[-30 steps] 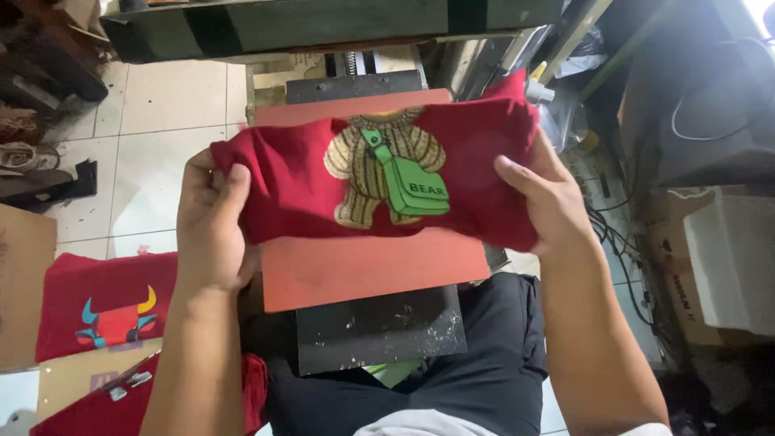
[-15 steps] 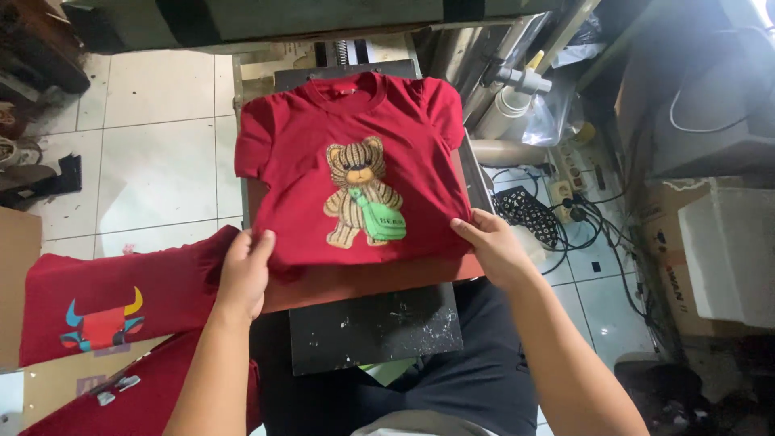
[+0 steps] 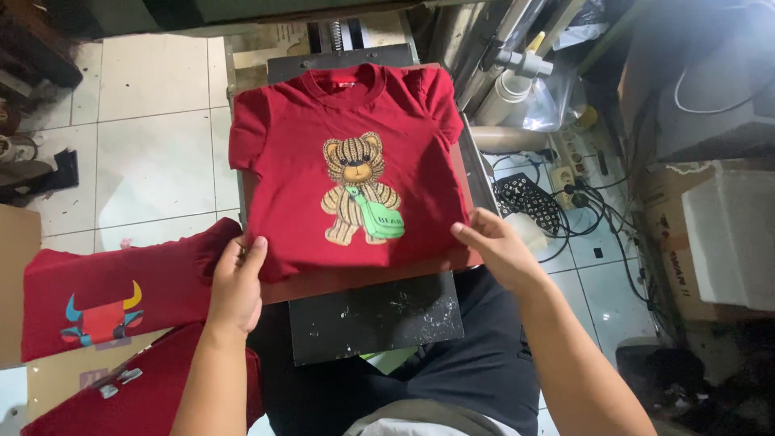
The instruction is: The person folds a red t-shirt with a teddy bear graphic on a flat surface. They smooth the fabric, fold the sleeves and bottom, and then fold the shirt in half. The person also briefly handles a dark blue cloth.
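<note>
1. Red small T-shirt (image 3: 355,161) lay flat, face up, on the heat-press platen (image 3: 363,278), collar pointing away from the person, hem at the near edge.
2. Print on the chest: a striped tan bear (image 3: 359,190) with a green bag slung across it.
3. Left hand (image 3: 236,282) sat at the shirt's lower-left corner, fingers curled over the hem, thumb side on the fabric; it looked like a light pinch on the hem, not a full fist.
4. Right hand (image 3: 496,246) sat at the lower-right corner, fingertips (image 3: 462,232) touching the hem edge, fingers mostly together. Couldn't tell if the thumb was under the cloth.
5. Sleeves were spread out to both sides; the left one overhung the platen's edge.
6. Black base plate (image 3: 375,319) sat below the platen, scuffed with white specks, just above the person's dark-trousered lap.
7. Second red shirt with a bull-head print (image 3: 105,299) lay to the left on a low surface, well apart from the press; another red garment (image 3: 129,387) lay just under it.
8. White tiled floor (image 3: 145,145) on the left. Right side: grey pipes (image 3: 508,81), a tangle of black cables (image 3: 533,198), a cardboard box (image 3: 674,242) with a white foam block (image 3: 731,242).
</note>
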